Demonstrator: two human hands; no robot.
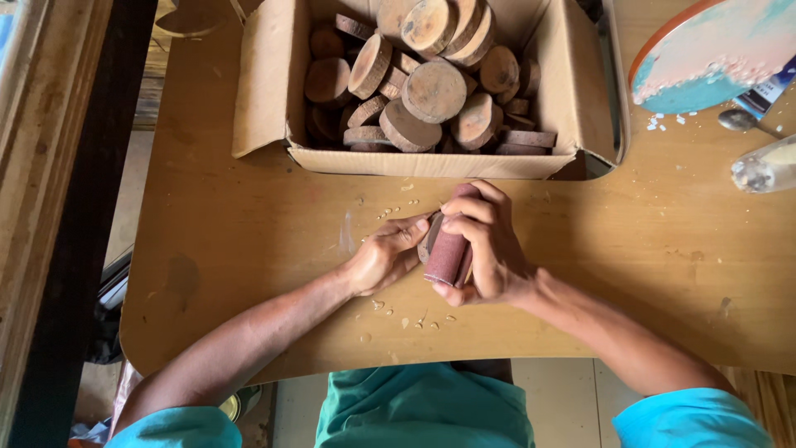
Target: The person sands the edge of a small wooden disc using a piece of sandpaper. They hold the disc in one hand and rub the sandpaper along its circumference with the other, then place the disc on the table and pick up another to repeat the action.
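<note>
A tan worktop (249,249) carries a far cardboard box (265,83) of wood discs (434,90). At the near middle, the left hand (383,259) pinches a small disc (429,239); the right hand (489,245) is wrapped around a sandpaper roll (448,249). The disc could slip and fingertips get scraped, I judge.

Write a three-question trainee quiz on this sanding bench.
1. True or false: the cardboard box holds round wooden slices.
2. Which hand grips the folded reddish sandpaper? A left B right
3. Fill in: the left hand steadies a small wooden ____ against the sandpaper.

Key: 1 true. 2 B, the right hand. 3 disc, pinched just above the table.
</note>
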